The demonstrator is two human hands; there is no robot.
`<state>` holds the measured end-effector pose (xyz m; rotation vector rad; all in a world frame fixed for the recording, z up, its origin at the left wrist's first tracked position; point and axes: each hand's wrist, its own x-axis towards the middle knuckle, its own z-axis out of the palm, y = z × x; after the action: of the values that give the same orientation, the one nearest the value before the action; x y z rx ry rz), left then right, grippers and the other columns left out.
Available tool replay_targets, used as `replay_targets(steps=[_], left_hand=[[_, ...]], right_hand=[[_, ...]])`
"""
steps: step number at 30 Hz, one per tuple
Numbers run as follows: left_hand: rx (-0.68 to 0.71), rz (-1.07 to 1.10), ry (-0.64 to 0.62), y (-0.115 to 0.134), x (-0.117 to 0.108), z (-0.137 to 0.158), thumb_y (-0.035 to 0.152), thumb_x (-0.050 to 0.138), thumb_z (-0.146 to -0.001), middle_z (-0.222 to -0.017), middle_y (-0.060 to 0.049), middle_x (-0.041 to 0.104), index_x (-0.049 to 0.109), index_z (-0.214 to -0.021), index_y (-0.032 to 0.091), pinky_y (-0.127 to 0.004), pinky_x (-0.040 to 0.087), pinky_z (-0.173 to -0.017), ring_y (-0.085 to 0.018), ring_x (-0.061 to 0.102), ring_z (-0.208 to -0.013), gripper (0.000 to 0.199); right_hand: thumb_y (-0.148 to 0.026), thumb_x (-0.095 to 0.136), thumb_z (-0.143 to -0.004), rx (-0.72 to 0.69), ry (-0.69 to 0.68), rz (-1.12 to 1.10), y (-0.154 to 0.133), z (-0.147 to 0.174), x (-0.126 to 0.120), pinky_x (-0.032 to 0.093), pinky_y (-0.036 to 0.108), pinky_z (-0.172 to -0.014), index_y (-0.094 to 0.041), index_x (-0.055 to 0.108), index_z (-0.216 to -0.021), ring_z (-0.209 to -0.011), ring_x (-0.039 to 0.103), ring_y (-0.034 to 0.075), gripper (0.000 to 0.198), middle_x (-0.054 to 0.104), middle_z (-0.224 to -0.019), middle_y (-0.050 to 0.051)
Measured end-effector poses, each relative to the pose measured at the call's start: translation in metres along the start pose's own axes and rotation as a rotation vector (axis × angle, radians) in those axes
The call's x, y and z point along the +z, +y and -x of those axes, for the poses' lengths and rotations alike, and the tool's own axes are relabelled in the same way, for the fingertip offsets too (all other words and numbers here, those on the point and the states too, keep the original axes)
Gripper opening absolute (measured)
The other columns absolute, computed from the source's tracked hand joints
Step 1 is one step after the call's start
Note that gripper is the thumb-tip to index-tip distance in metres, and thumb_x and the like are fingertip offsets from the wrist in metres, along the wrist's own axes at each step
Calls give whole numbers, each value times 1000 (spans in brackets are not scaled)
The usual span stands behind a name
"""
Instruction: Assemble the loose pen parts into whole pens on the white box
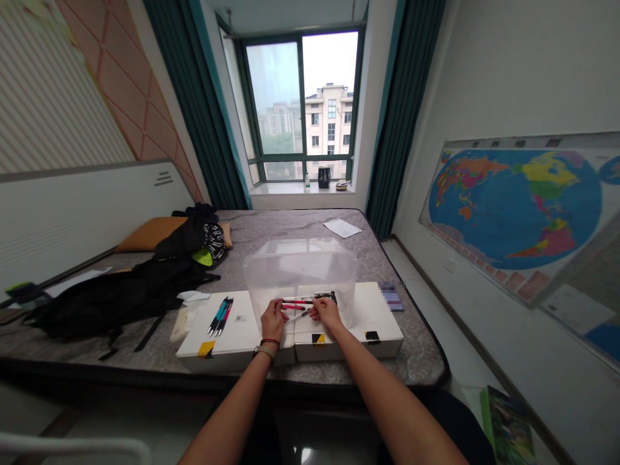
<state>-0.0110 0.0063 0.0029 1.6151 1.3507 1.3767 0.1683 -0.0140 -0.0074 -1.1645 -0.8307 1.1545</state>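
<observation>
- Left hand (274, 320) and right hand (327, 314), fingers nearly closed, pinch a slim red-and-black pen (298, 301) between them.
- The pen lies level above the white boxes (374, 313), beside the clear bin (301, 266).
- Both forearms (382, 387) reach forward.
- Fingertips cover its ends; small items (294, 307) below are indistinct.

black backpack (159, 287) beside orange pillow (152, 234)

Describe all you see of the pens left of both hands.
The pens lie flat, bunched side by side, on the white box; their exact count is hard to tell. Slim, turquoise, red and black, they look like plastic, with silvery tips pointing toward the box's near edge and slightly left. The left hand, to their right, does not touch them.
</observation>
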Motion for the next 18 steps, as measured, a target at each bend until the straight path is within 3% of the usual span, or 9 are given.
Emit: replay_targets(steps=[4,9,18], left_hand=[[14,14,10,-1,1,0,45,42,-88,-72,1,63,57,-101,19,-21,47,-49,-9,57,-47,33],[22,17,18,-1,1,0,46,43,-87,-70,1,62,58,-99,19,-21,46,-50,-10,57,-48,33],[13,-3,7,0,0,0,43,42,-89,-70,1,62,57,-99,20,-21,46,-50,-9,56,-48,30]], right_hand=[[-58,58,-74,23,-7,22,0,0,1,46,19,-39,-15,53,-69,-44,59,12,43,65,-57,5],[-42,72,-64,-22,18,-19,1,0,-1,49,19,-44,-17,53,-88,-57,64,14,40,68,-68,2],[-55,63,-71,0,30,9,1,-1,0,48,20,-43,-16,53,-68,-47,59,11,40,66,-58,4]])
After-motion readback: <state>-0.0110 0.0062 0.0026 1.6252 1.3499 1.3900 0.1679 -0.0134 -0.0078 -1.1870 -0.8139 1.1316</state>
